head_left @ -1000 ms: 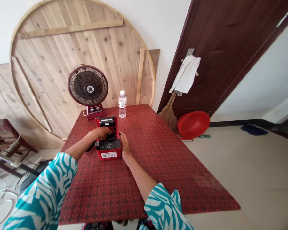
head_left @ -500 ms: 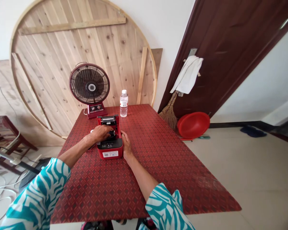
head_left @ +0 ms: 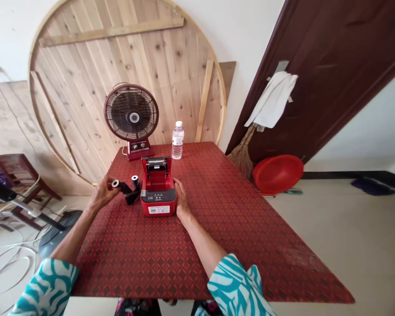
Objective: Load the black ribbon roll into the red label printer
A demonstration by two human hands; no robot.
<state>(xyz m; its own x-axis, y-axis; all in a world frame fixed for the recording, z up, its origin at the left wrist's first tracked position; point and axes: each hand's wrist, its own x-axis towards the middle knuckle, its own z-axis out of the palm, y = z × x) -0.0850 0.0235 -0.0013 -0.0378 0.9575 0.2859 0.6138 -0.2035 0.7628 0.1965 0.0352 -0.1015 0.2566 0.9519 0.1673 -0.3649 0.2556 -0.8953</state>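
Note:
A red and black label printer (head_left: pixel 158 197) stands on the patterned table with its lid raised and its inner bay showing. Pressed along its right side is my right hand (head_left: pixel 181 198), gripping that wall; some of the fingers are hidden behind it. To the left of the printer, my left hand (head_left: pixel 103 191) pinches one end of a black ribbon roll (head_left: pixel 116 184) with a white core. Slack black ribbon (head_left: pixel 129 195) runs from it to a second ribbon roll (head_left: pixel 135 181) beside the printer.
Toward the back of the table (head_left: pixel 250 263) stand a red fan (head_left: pixel 131 114) and a water bottle (head_left: pixel 177 140). A large round wooden board (head_left: pixel 95 66) leans on the wall. Right of the table are a broom (head_left: pixel 242 156) and a red basin (head_left: pixel 278 173); a tripod leg (head_left: pixel 33 210) stands left.
My left hand has moved left out of the printer's bay, bringing the black ribbon roll along. The bay now shows uncovered. My right hand stays at the printer's side; the view has shifted slightly.

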